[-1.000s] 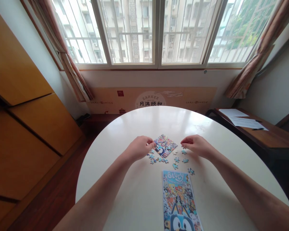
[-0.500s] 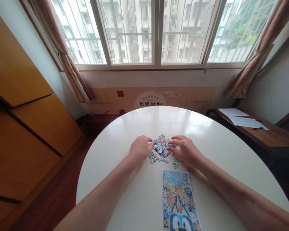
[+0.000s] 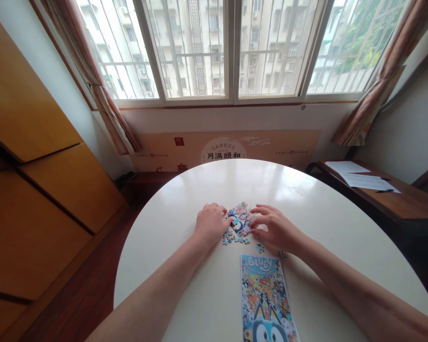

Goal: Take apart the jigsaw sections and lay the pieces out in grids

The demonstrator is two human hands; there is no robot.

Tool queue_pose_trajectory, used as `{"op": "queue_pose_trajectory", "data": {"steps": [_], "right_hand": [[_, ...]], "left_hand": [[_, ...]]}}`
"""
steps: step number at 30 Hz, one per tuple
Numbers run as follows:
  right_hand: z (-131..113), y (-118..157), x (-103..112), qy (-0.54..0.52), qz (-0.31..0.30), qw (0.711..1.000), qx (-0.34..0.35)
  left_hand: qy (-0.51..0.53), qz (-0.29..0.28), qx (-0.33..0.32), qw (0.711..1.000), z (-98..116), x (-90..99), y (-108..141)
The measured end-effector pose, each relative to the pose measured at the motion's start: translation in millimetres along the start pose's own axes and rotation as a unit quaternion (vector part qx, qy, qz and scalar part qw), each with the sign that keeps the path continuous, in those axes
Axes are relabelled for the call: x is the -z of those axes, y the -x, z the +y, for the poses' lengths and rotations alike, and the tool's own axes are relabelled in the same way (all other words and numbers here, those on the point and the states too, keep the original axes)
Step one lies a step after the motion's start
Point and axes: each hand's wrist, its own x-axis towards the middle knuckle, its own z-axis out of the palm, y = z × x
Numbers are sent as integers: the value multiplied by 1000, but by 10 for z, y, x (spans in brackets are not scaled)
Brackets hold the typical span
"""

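A partly joined jigsaw puzzle [image 3: 239, 224] with a blue dog face lies on the white round table, between my two hands. My left hand [image 3: 211, 222] rests at its left edge, fingers bent, with the thumb tip reaching onto the puzzle's side. On the other side, my right hand [image 3: 273, 227] spreads its fingers over the right edge, and they hide part of it. Loose puzzle pieces [image 3: 231, 239] lie along the near left side. One more piece [image 3: 259, 248] sits below my right hand, and another piece [image 3: 282, 255] is by the wrist.
Nearer to me lies a printed Bluey picture sheet [image 3: 266, 289], upright to my view. The table [image 3: 157, 256] has a curved edge. A wooden side desk [image 3: 410, 192] at the right holds papers [image 3: 371, 181] and pens. A cabinet [image 3: 53, 190] stands at the left, windows ahead.
My left thumb has moved further onto the puzzle's left side. My right hand has come slightly lower and now covers a loose piece seen before. The view has tilted a little.
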Motion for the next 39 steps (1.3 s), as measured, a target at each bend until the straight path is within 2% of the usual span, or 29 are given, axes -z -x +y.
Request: {"op": "queue_pose_trajectory", "data": {"steps": [4,7,13,19,22,26,31,36,39], "right_hand": [[-28,57,147,-49,-63,995,55],[29,61,182,-65,-61,993,78],[213,-2,-17,-73,47,996,-11],[256,-84,-153,-80,82,992,-54],[206,-159,-129,-98,69,992,-46],[135,-348,-114,-101,36,994,-3],[130,-611,-252,-103,5,993,48],[170,-661,-400,-152,19,988,10],[187,-631,-414,-193,33,981,-10]], "left_hand": [[1,5,-3,1000,-13,-40,-8],[-8,19,-6,1000,-16,-79,-22],[12,45,-10,999,-26,-133,-77],[57,65,-4,996,-54,-160,-121],[83,75,-5,994,-73,-176,-139],[136,74,-9,988,-105,-191,-163],[226,77,-30,971,-137,-196,-174],[284,88,-49,953,-147,-213,-184],[344,87,-68,932,-161,-250,-203]]}}
